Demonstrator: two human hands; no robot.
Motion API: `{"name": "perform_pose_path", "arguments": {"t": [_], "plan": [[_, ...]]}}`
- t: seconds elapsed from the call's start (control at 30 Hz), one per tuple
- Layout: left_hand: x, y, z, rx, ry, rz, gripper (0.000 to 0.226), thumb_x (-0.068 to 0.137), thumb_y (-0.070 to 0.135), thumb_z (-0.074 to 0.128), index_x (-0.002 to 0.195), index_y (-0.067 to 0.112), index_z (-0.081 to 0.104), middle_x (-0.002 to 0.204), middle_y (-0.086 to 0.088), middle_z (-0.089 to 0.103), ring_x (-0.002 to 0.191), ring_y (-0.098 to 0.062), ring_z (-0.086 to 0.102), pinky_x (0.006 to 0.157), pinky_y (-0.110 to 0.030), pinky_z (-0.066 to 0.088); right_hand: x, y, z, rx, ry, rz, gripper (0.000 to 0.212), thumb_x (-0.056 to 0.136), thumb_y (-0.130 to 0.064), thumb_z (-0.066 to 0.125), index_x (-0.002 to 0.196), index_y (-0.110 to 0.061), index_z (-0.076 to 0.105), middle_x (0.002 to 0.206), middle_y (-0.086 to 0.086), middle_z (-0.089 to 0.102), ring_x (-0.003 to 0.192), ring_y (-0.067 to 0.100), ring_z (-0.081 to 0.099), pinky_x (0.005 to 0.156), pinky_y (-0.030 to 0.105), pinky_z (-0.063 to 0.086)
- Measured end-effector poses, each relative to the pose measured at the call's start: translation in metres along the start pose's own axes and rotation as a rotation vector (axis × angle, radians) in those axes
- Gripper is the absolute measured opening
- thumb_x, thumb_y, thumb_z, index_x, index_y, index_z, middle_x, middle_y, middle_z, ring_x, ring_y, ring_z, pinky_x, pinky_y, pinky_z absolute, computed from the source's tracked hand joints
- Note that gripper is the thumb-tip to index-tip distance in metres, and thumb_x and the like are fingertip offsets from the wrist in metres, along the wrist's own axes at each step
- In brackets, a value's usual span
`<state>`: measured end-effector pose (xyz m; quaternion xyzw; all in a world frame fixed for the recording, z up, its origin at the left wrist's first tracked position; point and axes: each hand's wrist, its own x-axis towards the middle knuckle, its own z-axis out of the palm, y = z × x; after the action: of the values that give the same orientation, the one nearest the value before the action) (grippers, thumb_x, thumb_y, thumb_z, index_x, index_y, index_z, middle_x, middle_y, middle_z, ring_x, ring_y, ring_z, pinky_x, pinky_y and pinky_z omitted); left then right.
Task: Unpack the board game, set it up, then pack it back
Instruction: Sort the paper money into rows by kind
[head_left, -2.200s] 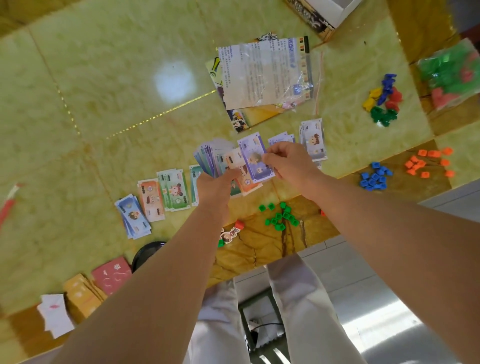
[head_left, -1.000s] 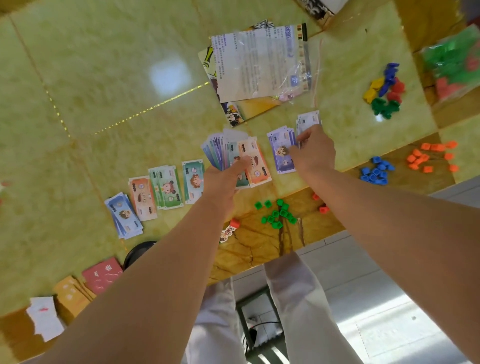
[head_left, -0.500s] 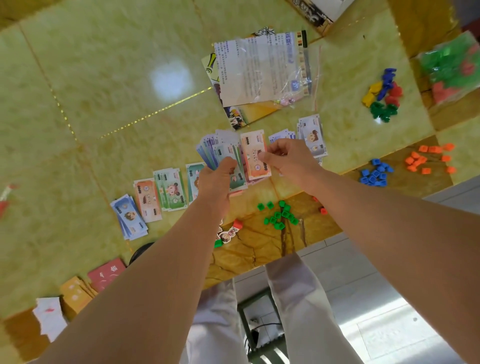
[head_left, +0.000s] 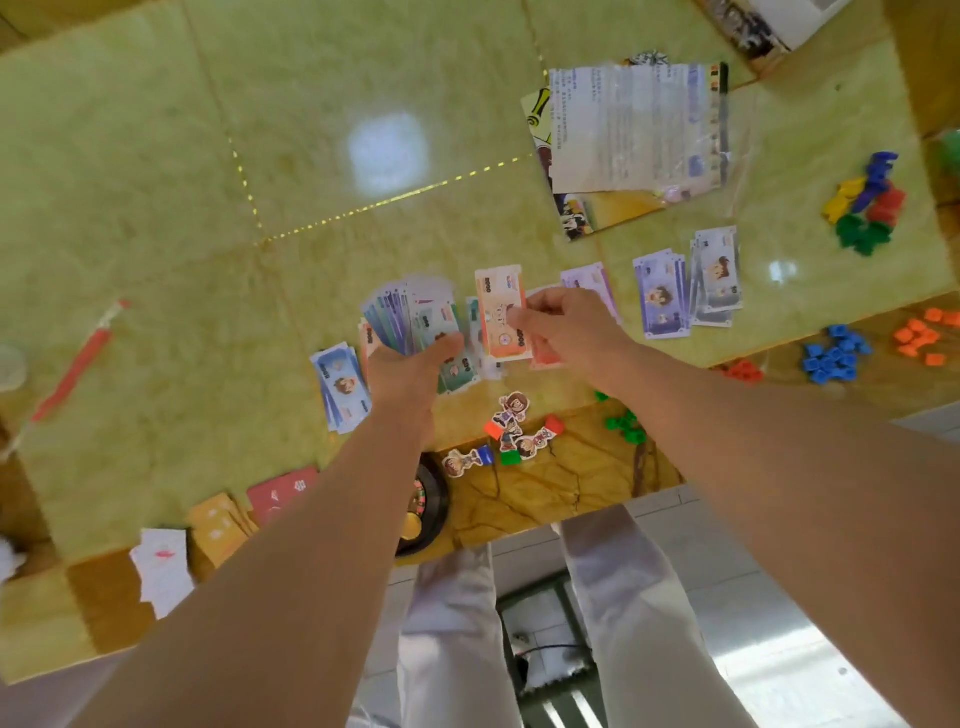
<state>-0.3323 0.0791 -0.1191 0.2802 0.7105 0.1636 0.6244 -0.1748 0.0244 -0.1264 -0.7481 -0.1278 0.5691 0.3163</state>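
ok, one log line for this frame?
phase: setup, sorting | left hand: holds fan of banknotes | right hand: pinches orange banknote above table

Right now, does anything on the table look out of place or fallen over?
Yes: the cardboard character figures by the near edge lie flat in a loose heap, not upright on their coloured bases.

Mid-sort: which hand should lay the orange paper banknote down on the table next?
Right, I would say. The right hand pinches the orange paper banknote by its edge and is free to set it down. The left hand is occupied, gripping the fanned stack of paper banknotes.
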Motion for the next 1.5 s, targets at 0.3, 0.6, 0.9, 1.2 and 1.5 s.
{"name": "perform_pose_path", "arguments": {"t": [0.3, 0.6, 0.9, 1.2, 1.5], "plan": [[0.024, -0.004, -0.105, -0.04, 0.114, 0.022, 0.021, 0.075, 0.004, 0.079, 0.079, 0.019, 0.065, 0.08, 0.003, 0.069, 0.076, -0.018, 0.068, 0.082, -0.039, 0.057, -0.005, -0.006, 0.112, -0.359, -0.046, -0.144, 0.012, 0.086, -0.02, 0.071, 0.078, -0.014, 0.064, 0.059, -0.007, 0.049, 0.054, 0.003, 0.043, 0.053, 0.017, 0.036], [0.037, -0.01, -0.139, -0.127, 0.009, 0.0, 0.021, 0.071, 0.002, 0.081, 0.087, 0.012, 0.071, 0.093, -0.011, 0.074, 0.089, -0.031, 0.072, 0.085, -0.051, 0.056, 0.005, 0.002, 0.155, -0.593, 0.257, -0.12, 0.022, 0.084, -0.021, 0.071, 0.084, -0.017, 0.049, 0.084, -0.001, 0.054, 0.083, 0.02, 0.054, 0.07, 0.033, 0.043], [0.031, 0.001, -0.12, -0.162, -0.011, 0.017, 0.015, 0.077, 0.004, 0.077, 0.089, 0.008, 0.07, 0.084, -0.006, 0.074, 0.079, -0.024, 0.072, 0.077, -0.038, 0.059, -0.013, -0.014, 0.152, -0.11, -0.196, -0.116, 0.016, 0.082, -0.014, 0.076, 0.091, -0.011, 0.064, 0.071, 0.006, 0.062, 0.05, 0.003, 0.057, 0.051, 0.017, 0.045], [0.017, 0.003, -0.075, -0.232, -0.091, -0.021, 0.011, 0.08, 0.007, 0.068, 0.09, 0.009, 0.066, 0.077, -0.003, 0.07, 0.066, -0.017, 0.067, 0.056, -0.025, 0.054, -0.009, -0.009, 0.106, -0.193, -0.098, -0.126, 0.022, 0.076, -0.012, 0.081, 0.094, -0.009, 0.067, 0.06, -0.004, 0.058, 0.05, -0.001, 0.055, 0.06, 0.022, 0.047], [0.008, -0.01, -0.04, -0.148, -0.113, -0.077, 0.037, 0.083, 0.004, 0.07, 0.118, 0.002, 0.057, 0.099, -0.009, 0.072, 0.083, -0.02, 0.072, 0.07, -0.032, 0.058, -0.018, 0.02, 0.053, -0.122, 0.232, -0.053, 0.007, 0.086, -0.013, 0.069, 0.091, -0.015, 0.065, 0.077, -0.01, 0.058, 0.072, 0.005, 0.053, 0.067, 0.015, 0.044]]}}
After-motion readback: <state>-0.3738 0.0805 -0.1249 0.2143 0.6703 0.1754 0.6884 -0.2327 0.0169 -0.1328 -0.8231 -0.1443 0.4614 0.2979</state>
